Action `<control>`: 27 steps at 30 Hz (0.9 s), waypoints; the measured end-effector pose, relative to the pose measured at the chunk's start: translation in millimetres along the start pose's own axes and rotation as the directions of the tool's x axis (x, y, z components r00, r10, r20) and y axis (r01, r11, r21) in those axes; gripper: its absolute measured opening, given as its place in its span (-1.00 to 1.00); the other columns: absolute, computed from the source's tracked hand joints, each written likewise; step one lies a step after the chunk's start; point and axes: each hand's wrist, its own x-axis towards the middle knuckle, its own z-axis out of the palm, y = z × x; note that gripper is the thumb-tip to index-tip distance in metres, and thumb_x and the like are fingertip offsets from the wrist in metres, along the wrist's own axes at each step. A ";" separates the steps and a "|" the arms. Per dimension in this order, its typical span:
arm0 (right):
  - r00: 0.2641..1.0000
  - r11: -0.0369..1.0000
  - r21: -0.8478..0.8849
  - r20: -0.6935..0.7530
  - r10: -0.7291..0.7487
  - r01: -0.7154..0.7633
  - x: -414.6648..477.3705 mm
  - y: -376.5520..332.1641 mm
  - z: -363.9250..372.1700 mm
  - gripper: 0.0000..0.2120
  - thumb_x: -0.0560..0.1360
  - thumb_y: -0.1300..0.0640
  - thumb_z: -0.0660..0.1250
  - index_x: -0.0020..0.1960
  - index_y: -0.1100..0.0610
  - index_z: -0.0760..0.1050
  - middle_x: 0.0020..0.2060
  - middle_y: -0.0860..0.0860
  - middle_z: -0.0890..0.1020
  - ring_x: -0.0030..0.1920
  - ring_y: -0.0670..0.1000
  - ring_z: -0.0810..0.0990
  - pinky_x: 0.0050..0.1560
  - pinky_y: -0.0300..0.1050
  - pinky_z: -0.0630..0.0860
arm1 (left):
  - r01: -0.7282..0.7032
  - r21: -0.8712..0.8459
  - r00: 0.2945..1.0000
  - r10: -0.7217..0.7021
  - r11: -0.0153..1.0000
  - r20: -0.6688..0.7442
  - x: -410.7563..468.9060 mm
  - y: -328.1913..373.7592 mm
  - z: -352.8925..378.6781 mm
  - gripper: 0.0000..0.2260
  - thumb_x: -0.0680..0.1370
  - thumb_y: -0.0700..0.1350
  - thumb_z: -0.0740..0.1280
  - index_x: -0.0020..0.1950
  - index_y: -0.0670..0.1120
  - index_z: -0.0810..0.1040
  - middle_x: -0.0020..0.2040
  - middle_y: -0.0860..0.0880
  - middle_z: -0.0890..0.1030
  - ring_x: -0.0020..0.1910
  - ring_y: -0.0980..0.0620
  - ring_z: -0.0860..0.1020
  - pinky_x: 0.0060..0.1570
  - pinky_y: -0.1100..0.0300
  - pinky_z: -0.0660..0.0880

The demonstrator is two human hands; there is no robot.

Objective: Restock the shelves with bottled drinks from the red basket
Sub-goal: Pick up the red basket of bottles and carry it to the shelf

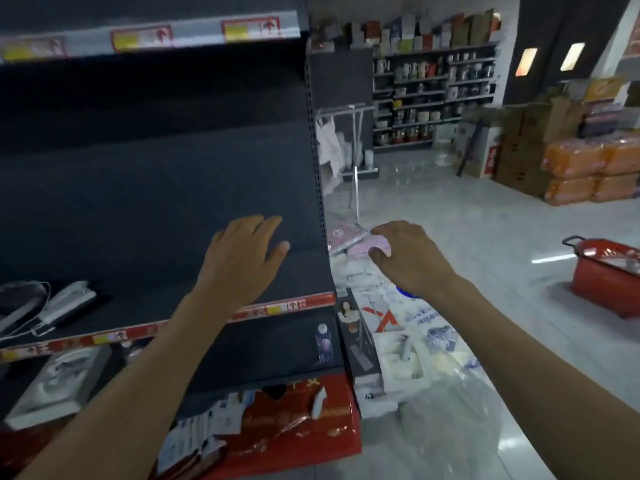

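A dark shelf unit (pixel 156 202) fills the left half of the view, its middle board bare at the right end. My left hand (pixel 242 258) hovers flat over that board, fingers apart, holding nothing. My right hand (pixel 408 254) hangs just past the shelf's right end, above packaged goods on the floor, fingers loosely curled and empty. The red basket (pixel 606 275) stands on the floor at the far right, well away from both hands; its contents are blurred. One small bottle (pixel 324 342) stands on the lower board near its right end.
White appliances (pixel 59 306) lie at the left of the middle board. Plastic-wrapped packages (pixel 398 341) and a red box (pixel 304 420) crowd the floor by the shelf end. Cardboard boxes and orange packs (pixel 588 168) stack at back right. Grey tiled floor (pixel 485 237) lies between shelf and basket.
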 end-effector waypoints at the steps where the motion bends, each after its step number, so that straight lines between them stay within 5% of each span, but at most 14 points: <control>1: 0.999 0.991 -0.137 0.044 0.012 -0.006 -11.0 15.4 3.0 -0.57 0.61 -0.01 0.21 0.47 0.01 0.36 0.47 0.09 0.37 0.48 0.15 0.28 0.42 0.05 0.29 | -0.084 0.143 0.996 0.083 0.986 0.016 -5.8 11.1 14.6 -0.48 0.63 0.16 0.11 0.55 -0.01 0.26 0.51 -0.12 0.34 0.50 -0.13 0.28 0.42 -0.10 0.27; 3: 0.993 0.949 -0.316 0.101 0.058 -0.024 -34.7 54.2 10.0 -0.49 0.61 -0.04 0.19 0.54 -0.03 0.23 0.56 0.11 0.19 0.57 0.17 0.08 0.49 0.14 0.16 | -0.168 0.270 0.985 0.153 0.948 0.077 -18.7 38.5 45.4 -0.42 0.61 0.20 0.11 0.58 -0.01 0.19 0.56 -0.21 0.22 0.55 -0.20 0.16 0.48 -0.14 0.16; 7: 0.953 0.916 -0.358 0.165 0.254 -0.183 -102.8 132.8 7.7 -0.42 0.60 -0.08 0.21 0.57 -0.07 0.12 0.59 0.11 0.09 0.59 0.19 -0.02 0.52 0.22 0.09 | -0.281 0.204 0.949 0.240 0.938 0.205 -46.8 110.9 108.6 -0.40 0.61 0.22 0.11 0.60 0.01 0.14 0.59 -0.22 0.13 0.58 -0.23 0.06 0.51 -0.17 0.05; 16: 0.748 0.724 -0.295 0.046 0.662 -0.623 -252.3 249.0 -43.8 -0.40 0.60 -0.08 0.23 0.58 -0.05 0.11 0.57 0.16 0.13 0.58 0.21 0.02 0.49 0.21 0.20 | -0.527 -0.033 0.797 0.507 0.850 0.330 -83.3 279.4 193.5 -0.42 0.60 0.21 0.16 0.58 0.03 0.20 0.57 -0.19 0.22 0.55 -0.21 0.16 0.49 -0.15 0.16; 27: 0.503 0.492 -0.176 -0.022 0.864 -0.852 -307.2 341.0 -77.1 -0.46 0.60 0.02 0.21 0.56 0.01 0.19 0.50 0.12 0.29 0.42 0.17 0.37 0.30 0.10 0.44 | -0.714 -0.199 0.593 0.731 0.671 0.338 -75.0 413.6 271.8 -0.48 0.58 0.13 0.25 0.50 -0.03 0.35 0.40 -0.20 0.46 0.35 -0.20 0.44 0.25 -0.09 0.42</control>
